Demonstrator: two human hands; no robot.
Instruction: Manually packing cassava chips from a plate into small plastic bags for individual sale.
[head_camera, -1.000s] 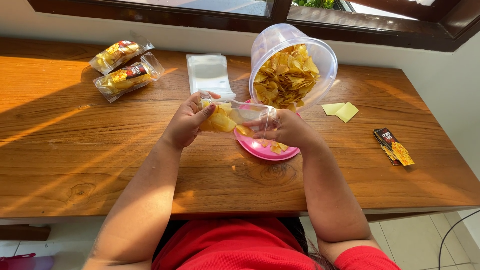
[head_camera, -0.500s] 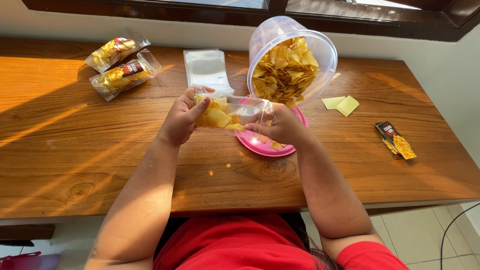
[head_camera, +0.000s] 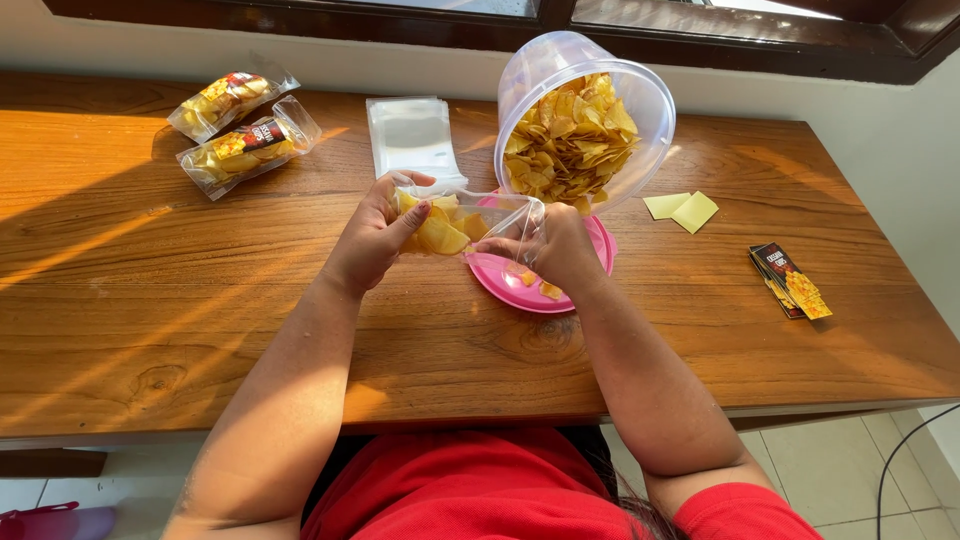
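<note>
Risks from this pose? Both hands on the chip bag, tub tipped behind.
1. The clear bag lies almost sideways between the left hand and right hand; chips might slide out of its mouth onto the wooden table.
2. The big tub leans on its side, its open mouth over the pink lid; a nudge might roll it and spill more chips.
3. Squeezing the bag may crush chips.

My wooden counter (head_camera: 200, 330) carries two filled chip bags (head_camera: 243, 132) far left; a stack of empty bags (head_camera: 412, 135) beside them; a pink lid (head_camera: 540, 283); a tilted chip tub (head_camera: 585, 125); yellow notes (head_camera: 682, 209); labels (head_camera: 790, 281) at right.
</note>
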